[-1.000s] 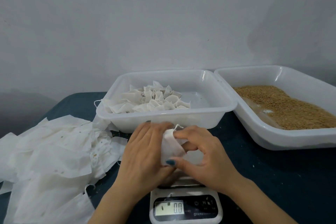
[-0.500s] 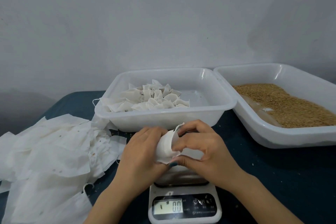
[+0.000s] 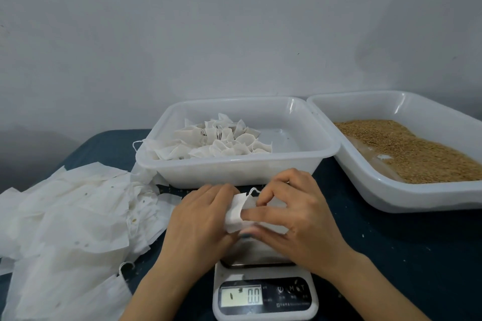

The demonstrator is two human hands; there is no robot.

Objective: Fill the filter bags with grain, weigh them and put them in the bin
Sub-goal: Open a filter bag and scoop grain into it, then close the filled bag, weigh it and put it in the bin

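Observation:
Both hands hold one white filter bag above the scale, whose display reads 0.0. My left hand grips the bag's left side. My right hand pinches its right side, fingers at the top edge near the string loop. Behind the hands stands a white bin with several filled bags heaped in its left half. To the right, a second white bin holds brown grain. Whether the held bag has grain in it cannot be seen.
A loose heap of empty filter bags covers the dark blue table at the left. A grey wall rises right behind the two bins. Stray grains lie on the table and on the scale's display.
The bag has turned in my hands and now lies more level. My right fingers have shifted over its top edge. The scale still reads 0.0.

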